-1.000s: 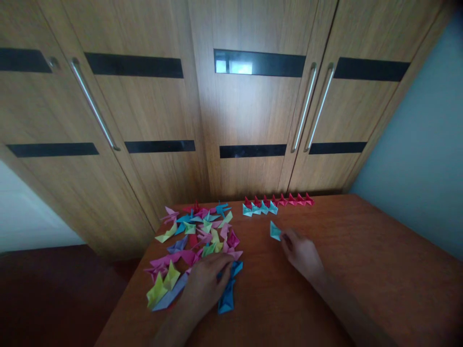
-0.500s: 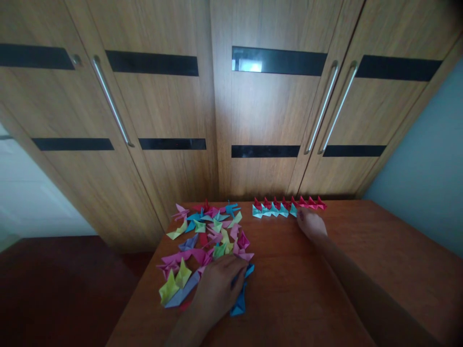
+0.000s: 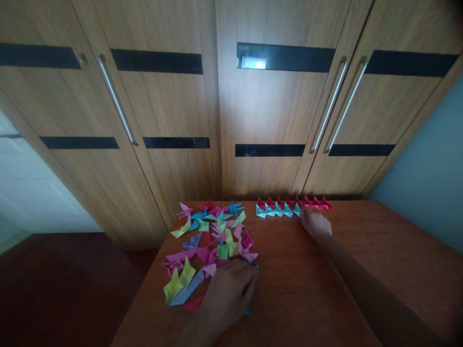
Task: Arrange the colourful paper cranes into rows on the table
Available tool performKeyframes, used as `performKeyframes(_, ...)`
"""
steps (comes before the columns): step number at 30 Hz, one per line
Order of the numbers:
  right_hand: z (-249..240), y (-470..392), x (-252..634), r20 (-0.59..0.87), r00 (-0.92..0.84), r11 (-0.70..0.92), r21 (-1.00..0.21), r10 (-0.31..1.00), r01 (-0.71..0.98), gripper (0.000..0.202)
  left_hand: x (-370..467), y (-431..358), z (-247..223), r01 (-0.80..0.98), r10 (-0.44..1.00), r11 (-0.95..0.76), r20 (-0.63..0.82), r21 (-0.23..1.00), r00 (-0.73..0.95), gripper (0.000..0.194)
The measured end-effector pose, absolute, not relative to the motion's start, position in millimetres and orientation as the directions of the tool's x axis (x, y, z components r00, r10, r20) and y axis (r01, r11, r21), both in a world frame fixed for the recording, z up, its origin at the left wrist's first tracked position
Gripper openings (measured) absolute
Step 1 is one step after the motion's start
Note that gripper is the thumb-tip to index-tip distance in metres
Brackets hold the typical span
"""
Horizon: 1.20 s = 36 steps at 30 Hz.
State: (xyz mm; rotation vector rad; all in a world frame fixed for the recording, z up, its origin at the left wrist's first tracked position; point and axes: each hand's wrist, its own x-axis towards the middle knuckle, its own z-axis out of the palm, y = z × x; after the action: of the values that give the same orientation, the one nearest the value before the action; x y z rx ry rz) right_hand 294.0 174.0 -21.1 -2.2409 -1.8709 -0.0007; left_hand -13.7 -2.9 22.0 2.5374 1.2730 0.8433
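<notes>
Tabletop (image 3: 307, 289): reddish-brown wood; take it as a dial, 12 toward the wardrobe.
Left hand (image 3: 233, 289): at 8 o'clock, palm down, fingers curled over blue folded paper (image 3: 248, 311), which mostly hides beneath; whether they grip it, I cannot tell.
Yellow-green boats (image 3: 173, 286): two, upright beside the left hand, toward 8 o'clock at the table's edge.
Mixed paper pile (image 3: 202, 253): from 8 round to 11 o'clock, pink, magenta, purple, blue and green folded pieces lying close together, many touching.
Right hand (image 3: 316, 222): at 1 o'clock, fingers bunched narrow at the last pale blue boat (image 3: 297, 209); a firm pinch cannot be made out.
Pale blue row (image 3: 278, 210): five boats side by side at 12, the last one included.
Red row (image 3: 306, 202): just behind, running from 12 to 1, partly hidden.
Wardrobe (image 3: 181, 101): beyond the table, wooden doors with black strips and silver handles (image 3: 117, 101).
</notes>
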Motion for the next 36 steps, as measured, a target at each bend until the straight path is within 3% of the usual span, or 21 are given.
performKeyframes(5, -17.9, 168.6, 293.3, 0.186, 0.200, -0.165, -0.189, 0.962, 0.968, 0.032, -14.3, -2.3, 23.4, 0.687, 0.789, -0.611, 0.379, 0.393, 0.484, 0.020)
performKeyframes(10, -18.3, 148.3, 277.4, 0.275, 0.241, -0.151, -0.312, 0.931, 0.938, 0.033, -25.8, 4.6, 27.2, 0.722, 0.820, -0.560, 0.396, 0.406, 0.413, 0.021)
performKeyframes(18, -37.8, 93.0, 212.3, 0.279, -0.037, 0.194, -0.561, 0.960, 0.805, 0.024, -66.3, 21.9, 32.9, 0.846, 0.833, -0.383, 0.534, 0.372, 0.142, 0.022)
performKeyframes(22, -32.0, 68.5, 190.6, 0.252, -0.186, 0.309, -0.657, 0.950, 0.687, 0.021, -78.4, 15.8, 26.8, 0.881, 0.820, -0.372, 0.549, 0.291, 0.164, 0.024)
performKeyframes(27, -18.3, 48.4, 177.4, 0.219, -0.421, 0.449, -0.672, 0.880, 0.589, 0.018, -73.7, -21.0, 17.9, 0.894, 0.817, -0.391, 0.530, 0.219, 0.227, 0.022)
performKeyframes(36, -9.9, 32.2, 159.2, 0.215, -0.515, 0.526, -0.609, 0.830, 0.594, 0.016, -52.1, -64.8, 0.7, 0.850, 0.776, -0.524, 0.442, 0.056, 0.450, 0.026)
